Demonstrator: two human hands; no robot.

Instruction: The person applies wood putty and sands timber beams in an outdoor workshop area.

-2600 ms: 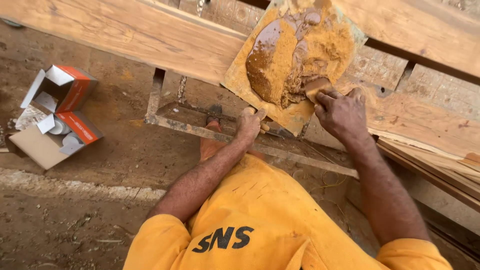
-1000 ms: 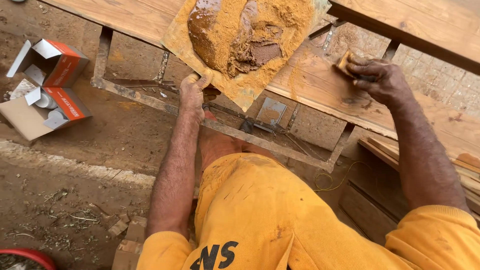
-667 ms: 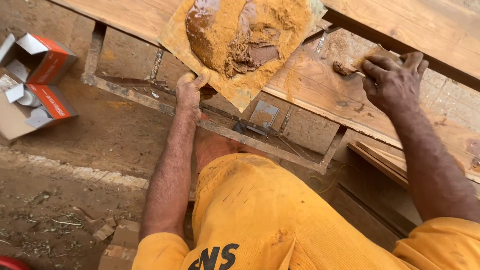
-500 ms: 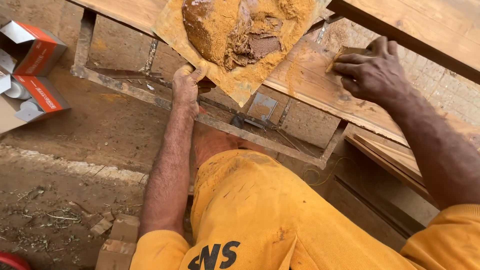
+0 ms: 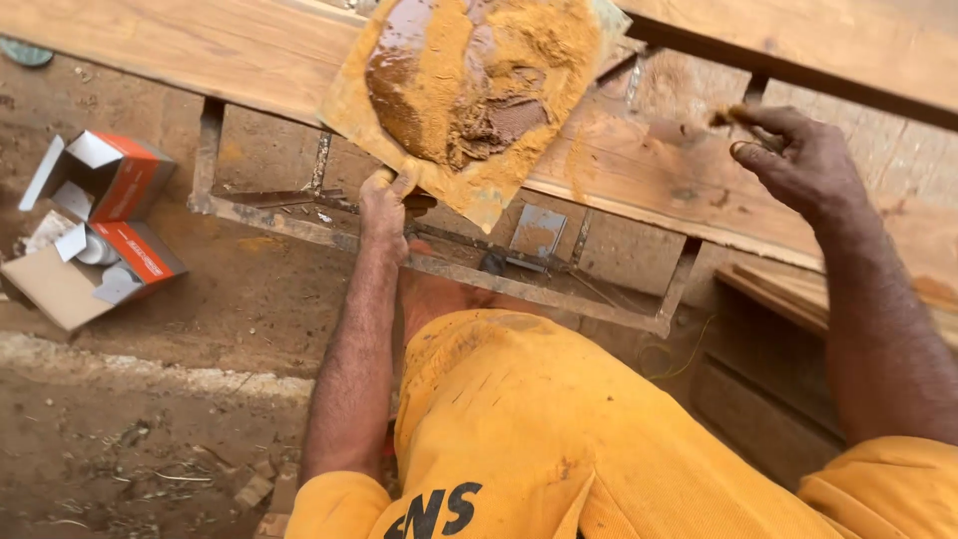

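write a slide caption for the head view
Left hand grips the edge of a square board heaped with brown paste, while the right hand holds a small scraper over the wooden plank.

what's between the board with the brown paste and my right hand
In the head view, a stretch of wooden plank dusted with sawdust lies between the paste board and the right hand, which pinches a small scraper. Nothing else sits there.

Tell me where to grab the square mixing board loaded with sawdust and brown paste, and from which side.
Take the square paste-smeared mixing board at its bare lower-left edge, coming from below on the near side, where the left hand already pinches it. The wet brown paste and sawdust pile covers the middle, and the far side rests on the long wooden plank, so the near rim looks like the only clean, free grip.
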